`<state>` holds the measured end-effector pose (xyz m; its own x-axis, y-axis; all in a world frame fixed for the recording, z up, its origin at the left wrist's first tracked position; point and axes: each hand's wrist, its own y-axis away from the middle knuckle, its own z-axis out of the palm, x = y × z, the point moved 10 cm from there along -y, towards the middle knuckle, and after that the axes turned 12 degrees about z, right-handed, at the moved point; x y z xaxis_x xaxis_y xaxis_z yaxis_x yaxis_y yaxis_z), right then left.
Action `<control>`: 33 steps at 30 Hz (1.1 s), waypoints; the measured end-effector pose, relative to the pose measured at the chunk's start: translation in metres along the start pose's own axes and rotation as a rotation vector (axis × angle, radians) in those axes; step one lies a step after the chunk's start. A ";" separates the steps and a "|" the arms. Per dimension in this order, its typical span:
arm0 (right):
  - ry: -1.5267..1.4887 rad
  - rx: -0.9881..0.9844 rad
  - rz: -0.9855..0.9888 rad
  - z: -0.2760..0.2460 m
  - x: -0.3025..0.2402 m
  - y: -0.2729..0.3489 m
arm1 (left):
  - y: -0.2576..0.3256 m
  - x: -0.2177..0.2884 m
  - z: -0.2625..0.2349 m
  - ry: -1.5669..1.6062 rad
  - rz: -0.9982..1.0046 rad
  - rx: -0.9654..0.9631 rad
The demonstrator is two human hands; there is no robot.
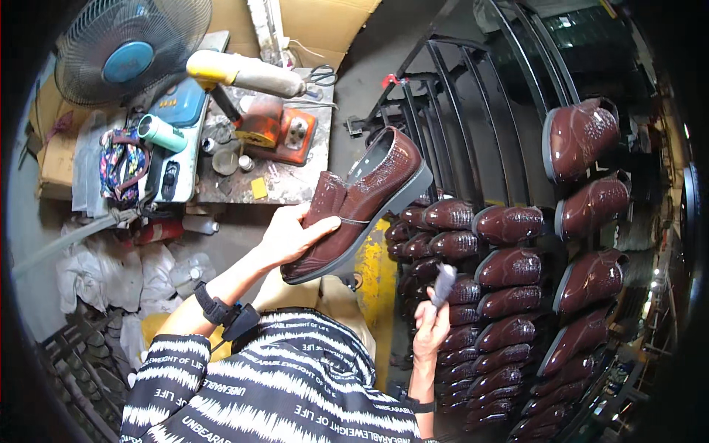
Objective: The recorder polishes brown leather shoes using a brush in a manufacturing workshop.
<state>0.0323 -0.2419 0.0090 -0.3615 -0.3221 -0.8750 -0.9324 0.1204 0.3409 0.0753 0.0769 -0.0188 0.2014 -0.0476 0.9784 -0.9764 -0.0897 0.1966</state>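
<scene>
My left hand [289, 236] holds a glossy dark-brown loafer [358, 203] by its toe end, tilted with the heel up and to the right. Its grey sole faces right. Lower right of it, my right hand [430, 328] is closed around a small brush [443, 284] with its pale bristled end pointing up, a short way below the shoe and not touching it. A black wrist strap [225, 314] sits on my left forearm.
A black metal rack [473, 133] on the right carries several matching brown shoes [509, 269] in rows. A cluttered workbench [277, 184] at upper left holds an orange tool, scissors and small tins. A fan [129, 48] stands at the far left, with white bags [118, 269] below.
</scene>
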 end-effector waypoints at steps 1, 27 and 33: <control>0.021 -0.054 -0.021 0.012 -0.014 -0.004 | 0.002 -0.001 -0.004 -0.013 0.010 0.018; -0.074 0.372 0.056 -0.024 0.012 -0.051 | 0.034 0.088 -0.005 -1.026 1.107 0.188; -0.263 0.406 0.196 -0.016 0.038 -0.037 | 0.009 0.081 0.011 -0.856 1.036 0.056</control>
<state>0.0528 -0.2738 -0.0309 -0.4697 -0.0160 -0.8827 -0.7548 0.5258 0.3921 0.0841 0.0615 0.0614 -0.6169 -0.7180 0.3223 -0.7073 0.3261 -0.6272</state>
